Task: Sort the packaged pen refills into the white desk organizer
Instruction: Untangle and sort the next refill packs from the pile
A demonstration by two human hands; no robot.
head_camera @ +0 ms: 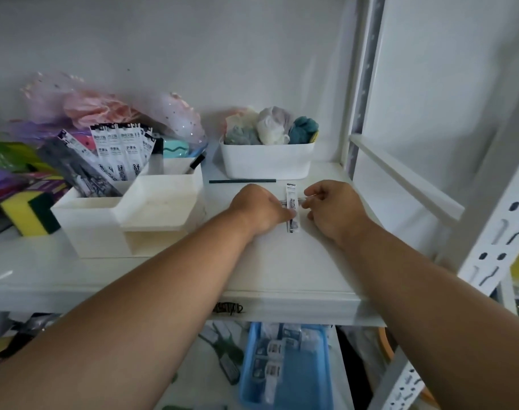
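Observation:
A packaged pen refill lies lengthwise on the white shelf, with a second clear packet crossing under it. My left hand pinches the refill from the left. My right hand pinches the crossing packet's end from the right. The white desk organizer stands to the left; its back compartment holds several upright refill packets. Its front tray compartment looks bare.
A white bin of cloth items stands behind my hands, with a dark green stick in front of it. A yellow-green sponge and clutter sit far left. A blue tray with more packets lies on the lower shelf. Metal rack posts rise at right.

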